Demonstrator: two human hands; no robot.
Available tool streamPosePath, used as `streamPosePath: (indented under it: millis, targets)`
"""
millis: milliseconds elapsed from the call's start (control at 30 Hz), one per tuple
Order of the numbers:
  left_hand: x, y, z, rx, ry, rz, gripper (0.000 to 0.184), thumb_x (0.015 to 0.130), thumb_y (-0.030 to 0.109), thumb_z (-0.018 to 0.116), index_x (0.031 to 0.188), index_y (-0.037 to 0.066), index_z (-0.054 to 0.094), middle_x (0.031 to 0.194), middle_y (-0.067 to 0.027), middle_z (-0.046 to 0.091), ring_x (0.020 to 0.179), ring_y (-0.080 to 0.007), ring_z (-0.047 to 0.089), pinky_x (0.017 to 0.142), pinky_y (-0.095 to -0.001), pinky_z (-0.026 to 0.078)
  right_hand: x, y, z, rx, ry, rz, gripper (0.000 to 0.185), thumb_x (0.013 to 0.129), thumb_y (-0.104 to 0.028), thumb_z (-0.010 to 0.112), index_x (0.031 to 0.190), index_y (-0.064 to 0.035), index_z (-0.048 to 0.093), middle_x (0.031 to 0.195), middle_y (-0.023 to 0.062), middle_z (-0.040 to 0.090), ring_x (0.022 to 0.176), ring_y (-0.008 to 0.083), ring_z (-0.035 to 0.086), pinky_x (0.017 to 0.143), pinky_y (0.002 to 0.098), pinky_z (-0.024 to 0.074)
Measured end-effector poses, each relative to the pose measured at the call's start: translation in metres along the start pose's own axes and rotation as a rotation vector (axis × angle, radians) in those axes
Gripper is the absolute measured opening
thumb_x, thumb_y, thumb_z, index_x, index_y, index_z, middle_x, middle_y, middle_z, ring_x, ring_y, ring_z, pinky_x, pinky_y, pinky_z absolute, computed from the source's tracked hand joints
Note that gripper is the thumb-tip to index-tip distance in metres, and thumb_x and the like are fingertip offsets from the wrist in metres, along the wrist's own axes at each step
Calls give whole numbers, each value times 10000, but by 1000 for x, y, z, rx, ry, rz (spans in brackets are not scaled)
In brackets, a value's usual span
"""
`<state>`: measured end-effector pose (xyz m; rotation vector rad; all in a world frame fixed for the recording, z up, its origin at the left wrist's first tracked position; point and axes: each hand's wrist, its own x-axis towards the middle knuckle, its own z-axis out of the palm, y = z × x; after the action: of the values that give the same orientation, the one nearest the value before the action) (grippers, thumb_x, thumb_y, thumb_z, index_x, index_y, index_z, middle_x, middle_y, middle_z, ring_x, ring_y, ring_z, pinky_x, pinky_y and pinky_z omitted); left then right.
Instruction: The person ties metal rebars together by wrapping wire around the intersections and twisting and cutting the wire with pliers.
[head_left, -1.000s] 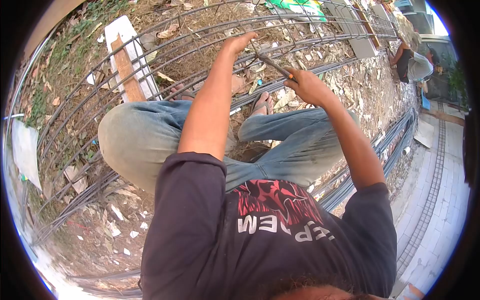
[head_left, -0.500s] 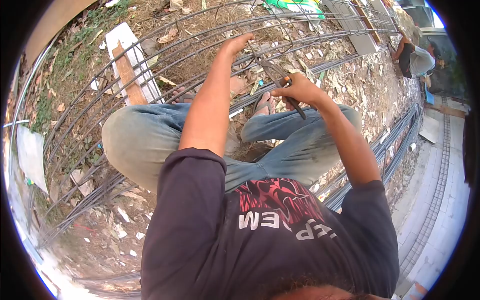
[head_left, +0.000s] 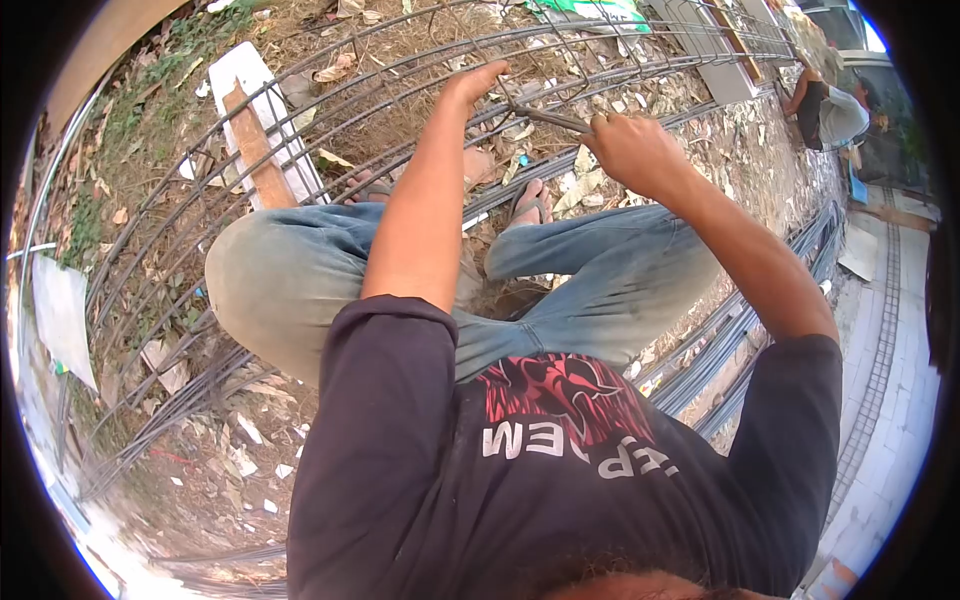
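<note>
A long steel rebar cage [head_left: 380, 97] stretches across the ground in front of me, its bars crossed by stirrups. My left hand [head_left: 474, 84] is closed on one of its upper bars, though some fingers are hidden. Pincers [head_left: 552, 119] are held in my right hand [head_left: 637, 152], their handles mostly covered by my closed fingers. The jaws touch the cage where a bar meets a stirrup, just right of my left hand. Whether tie wire sits in the jaws is too small to tell.
A white board with a brown wood strip [head_left: 258, 150] lies under the cage at left. Loose rebar bundles [head_left: 745, 350] lie at right and lower left. Another person [head_left: 832, 115] crouches at far right. Dry leaves and scraps litter the ground.
My right hand has turned and moved right, swinging the pincers from a steep slant to nearly level. My right elbow has moved outward. My left hand stays on the cage.
</note>
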<state>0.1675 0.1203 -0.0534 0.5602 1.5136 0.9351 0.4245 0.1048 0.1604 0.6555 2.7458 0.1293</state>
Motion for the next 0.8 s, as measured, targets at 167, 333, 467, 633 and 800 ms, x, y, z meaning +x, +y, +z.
streamPosePath:
  millis: [167, 333, 467, 633, 800]
  targets:
    - [0, -2, 3, 55, -7, -17, 794, 809, 740, 601, 1488, 330, 573, 1684, -229, 268, 1432, -580, 375, 1147, -673, 276, 1, 6, 5, 1225, -471, 457, 524, 1080, -424, 498, 998, 68, 659, 687, 101, 647, 527, 212, 670, 443, 359, 538]
    - [-32, 16, 0, -3, -29, 9, 1059, 774, 689, 720, 1569, 52, 430, 1620, -305, 344, 1500, -503, 318, 1184, -591, 320, -3, -7, 6, 364, -77, 161, 424, 880, -333, 798, 1082, 4, 637, 826, 157, 701, 684, 294, 717, 644, 443, 588]
    - [-48, 26, -1, 40, -44, 9, 1049, 788, 706, 698, 1572, 65, 426, 1655, -287, 283, 1514, -506, 280, 1177, -628, 308, -14, -19, -15, -11, 148, 92, 429, 944, -285, 696, 1235, 17, 603, 1145, 168, 676, 959, 326, 704, 835, 490, 543]
    - [-12, 0, -1, 16, -48, 67, 783, 806, 752, 586, 1482, 357, 570, 1712, -212, 199, 1432, -553, 373, 1159, -677, 226, -21, -15, 4, -91, 262, 70, 428, 1010, -317, 613, 1273, 21, 597, 1182, 179, 685, 1136, 334, 646, 916, 467, 515]
    - [-11, 3, -2, 31, -34, -24, 827, 821, 738, 605, 1505, 277, 539, 1682, -266, 230, 1455, -519, 361, 1166, -652, 247, -11, -8, 8, 806, -203, 337, 463, 1071, -402, 529, 1030, 46, 641, 771, 134, 676, 624, 233, 662, 568, 377, 547]
